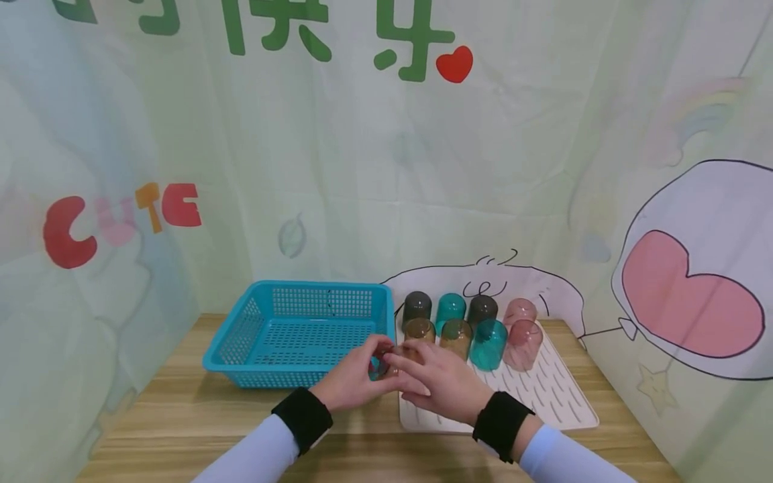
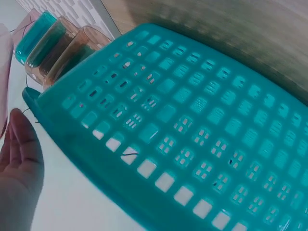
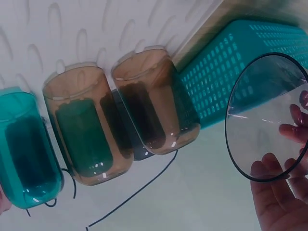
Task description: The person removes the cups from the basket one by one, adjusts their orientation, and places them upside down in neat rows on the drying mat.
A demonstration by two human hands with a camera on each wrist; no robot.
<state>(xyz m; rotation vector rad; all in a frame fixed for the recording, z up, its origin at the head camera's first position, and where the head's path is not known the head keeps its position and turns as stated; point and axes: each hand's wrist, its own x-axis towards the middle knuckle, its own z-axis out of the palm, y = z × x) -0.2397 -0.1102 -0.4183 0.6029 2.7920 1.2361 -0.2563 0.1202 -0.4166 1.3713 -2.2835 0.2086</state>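
A see-through cup (image 3: pixel 262 137) with a dark-looking rim is between my two hands, over the gap between the basket and the mat. My left hand (image 1: pixel 350 379) curls its fingers and thumb around the cup's left side. From the right, my right hand (image 1: pixel 449 382) grips it, with fingertips near its rim. Fingers hide much of the cup in the head view, and its tint is hard to tell. The nearest standing cups are a brown cup (image 3: pixel 156 101) and a second brown cup (image 3: pixel 86 125), both upside down.
A blue plastic basket (image 1: pixel 298 379) stands at left on the wooden table (image 1: pixel 199 429). On the right, a white ridged mat (image 1: pixel 555 402) bears several upturned cups in two rows, among them a teal cup (image 1: pixel 489 345) and a pink cup (image 1: pixel 524 345). A printed curtain (image 1: pixel 362 168) hangs behind.
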